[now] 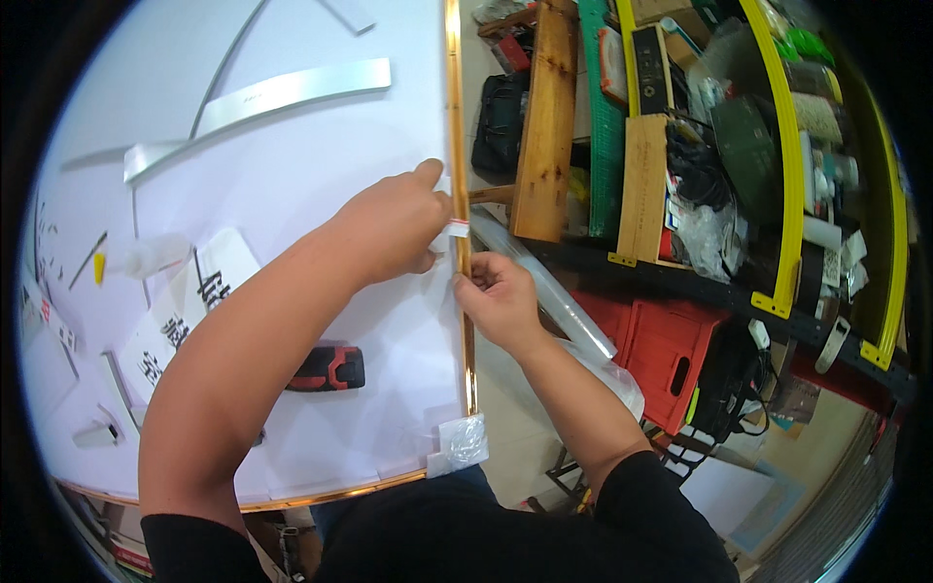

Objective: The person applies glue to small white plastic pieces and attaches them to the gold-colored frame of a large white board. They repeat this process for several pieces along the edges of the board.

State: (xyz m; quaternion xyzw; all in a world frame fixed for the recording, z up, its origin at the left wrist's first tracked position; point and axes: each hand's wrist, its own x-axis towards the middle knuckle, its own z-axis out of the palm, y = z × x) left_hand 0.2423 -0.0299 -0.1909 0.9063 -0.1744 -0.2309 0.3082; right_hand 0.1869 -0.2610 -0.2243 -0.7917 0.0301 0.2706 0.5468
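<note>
A large white panel [389, 316] lies before me, bordered by a shiny gold-coloured trim strip [454, 97]. My left hand [403, 225] rests on the panel beside the trim, fingers spread, the upper one stretched forward. Next to its fingertips, a small white strip [459, 229] with a reddish mark crosses the trim. My right hand [501, 299] is closed at the outer side of the same edge, thumb and forefinger pinching the trim just below the white strip. Clear bubble wrap [461, 443] covers the panel's near right corner.
A curved silver metal strip [292, 94] lies farther up the panel. Under my left forearm is a black-and-red tool [335, 369]; papers [185, 316] with dark characters lie left. A wooden board [544, 126], yellow-framed shelving [792, 175] and a red crate [666, 360] stand right.
</note>
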